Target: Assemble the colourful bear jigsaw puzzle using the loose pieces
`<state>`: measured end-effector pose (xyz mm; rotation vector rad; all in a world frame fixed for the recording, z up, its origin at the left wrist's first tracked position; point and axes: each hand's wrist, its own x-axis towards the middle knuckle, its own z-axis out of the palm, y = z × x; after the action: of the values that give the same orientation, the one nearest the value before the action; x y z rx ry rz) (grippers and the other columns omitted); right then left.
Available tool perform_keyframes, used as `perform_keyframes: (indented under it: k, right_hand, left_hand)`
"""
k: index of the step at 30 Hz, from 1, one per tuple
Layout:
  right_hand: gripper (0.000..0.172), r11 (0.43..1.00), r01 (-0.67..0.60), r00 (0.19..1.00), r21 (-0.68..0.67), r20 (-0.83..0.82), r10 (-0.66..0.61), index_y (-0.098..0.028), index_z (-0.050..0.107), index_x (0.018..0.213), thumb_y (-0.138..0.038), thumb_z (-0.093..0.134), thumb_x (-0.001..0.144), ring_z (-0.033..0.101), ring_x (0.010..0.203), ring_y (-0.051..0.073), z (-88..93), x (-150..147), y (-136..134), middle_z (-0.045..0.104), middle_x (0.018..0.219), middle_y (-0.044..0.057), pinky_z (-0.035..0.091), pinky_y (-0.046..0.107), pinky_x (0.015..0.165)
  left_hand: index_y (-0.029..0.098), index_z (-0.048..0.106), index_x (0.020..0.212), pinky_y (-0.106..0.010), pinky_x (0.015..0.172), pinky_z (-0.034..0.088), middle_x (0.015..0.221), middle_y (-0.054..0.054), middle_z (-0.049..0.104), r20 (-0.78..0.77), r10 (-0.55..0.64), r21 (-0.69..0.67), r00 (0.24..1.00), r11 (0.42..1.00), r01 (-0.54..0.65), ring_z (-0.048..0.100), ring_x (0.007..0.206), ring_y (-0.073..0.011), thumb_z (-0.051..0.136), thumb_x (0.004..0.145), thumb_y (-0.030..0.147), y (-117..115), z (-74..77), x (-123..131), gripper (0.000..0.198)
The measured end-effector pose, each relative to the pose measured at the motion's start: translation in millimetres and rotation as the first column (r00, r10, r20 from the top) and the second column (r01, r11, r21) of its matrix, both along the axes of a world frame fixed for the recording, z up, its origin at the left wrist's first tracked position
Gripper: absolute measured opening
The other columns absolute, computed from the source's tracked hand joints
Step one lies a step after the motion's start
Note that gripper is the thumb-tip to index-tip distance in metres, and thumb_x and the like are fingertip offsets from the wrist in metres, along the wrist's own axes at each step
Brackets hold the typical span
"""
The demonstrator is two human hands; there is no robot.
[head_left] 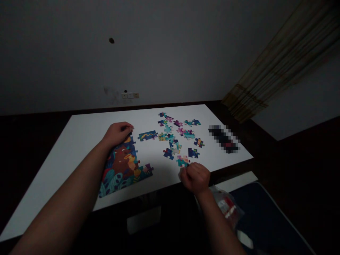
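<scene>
**A:** Status, near to far?

**B:** Nearest is a plastic bag [226,206], below the counter [85,131] edge, right of and nearer than the assembled section [120,168]. Right hand [196,177] is just right of that section at the near edge. It's clenched, knuckles up. Can't tell if anything is inside.

**A:** Touching a piece?

**B:** A pink-teal piece [182,161] lies right at its fingertips. Contact is unclear.

**A:** Assembled section?

**B:** One joined block, near-left part of the counter, lying flat. A few pieces jut out at its right edge, so that side looks unfinished.

**A:** Left hand?

**B:** Left hand [118,132] sits on the section's far corner, fingers curled down onto it. Can't tell if it pinches anything.

**A:** What's not joined?

**B:** Small blue-yellow strip [147,135], just right of the far corner, is joined to itself but apart from the block. Loose pieces [177,136] lie further right, a dozen-plus, scattered, some overlapping.

**A:** Estimate?

**B:** Judging by area, maybe half done. The rest is loose.

**A:** Beyond that?

**B:** Blurred dark object [224,139] is well right of the section. Wall sockets [130,95] are straight behind it.
</scene>
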<state>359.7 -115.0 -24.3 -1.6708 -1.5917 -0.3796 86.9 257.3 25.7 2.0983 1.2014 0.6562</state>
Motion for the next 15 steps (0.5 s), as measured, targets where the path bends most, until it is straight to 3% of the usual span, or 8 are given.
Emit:
perform_keyframes:
  k: [5, 10, 13, 15]
  right_hand:
    - [0.052, 0.999, -0.045, 0.999, 0.006, -0.016, 0.045, -0.033, 0.047, 0.070, -0.032, 0.068, 0.118, 0.057, 0.052, 0.023, 1.7, -2.1, -4.8, 0.059, 0.058, 0.001, 0.036, 0.043, 0.057]
    - [0.039, 0.978, -0.036, 0.935, -0.207, -0.352, -0.040, -0.033, 0.074, 0.090, -0.045, 0.064, 0.126, 0.072, 0.069, 0.027, 32.7, 32.6, 3.4, 0.077, 0.079, 0.003, 0.054, 0.042, 0.066]
    - [0.020, 0.977, 0.033, 0.951, -0.210, -0.295, -0.095, -0.034, 0.086, 0.116, -0.046, 0.070, 0.119, 0.083, 0.106, 0.039, 48.8, 75.4, 35.5, 0.090, 0.112, 0.013, 0.066, 0.054, 0.091]
    - [0.023, 0.980, 0.049, 0.965, -0.193, -0.245, -0.097, -0.032, 0.089, 0.125, -0.044, 0.078, 0.109, 0.079, 0.120, 0.044, 49.6, 100.4, 61.6, 0.091, 0.126, 0.018, 0.067, 0.063, 0.104]
  left_hand:
    - [0.029, 0.098, 0.101, -0.045, 0.094, 0.069, 0.103, -0.009, 0.097, -0.017, 0.000, -0.021, 1.000, 1.000, 0.000, 0.087, 0.098, -0.0360, 0.080, 0.084, 0.062, -0.9, 0.8, -2.7, 0.041]
    - [0.028, 0.097, 0.103, -0.044, 0.090, 0.067, 0.102, -0.010, 0.096, -0.023, 0.016, -0.031, 1.000, 0.999, -0.016, 0.085, 0.095, -0.0348, 0.081, 0.084, 0.065, -2.1, 0.8, -3.9, 0.045]
    - [0.029, 0.097, 0.101, -0.043, 0.092, 0.068, 0.103, -0.010, 0.096, -0.013, 0.024, -0.028, 1.000, 0.999, -0.024, 0.086, 0.097, -0.0348, 0.082, 0.084, 0.063, -3.6, 2.4, -3.3, 0.041]
    - [0.029, 0.096, 0.098, -0.043, 0.094, 0.069, 0.103, -0.009, 0.097, -0.007, 0.030, -0.027, 1.000, 0.999, -0.030, 0.088, 0.098, -0.0353, 0.081, 0.084, 0.062, -4.6, 3.8, -2.6, 0.039]
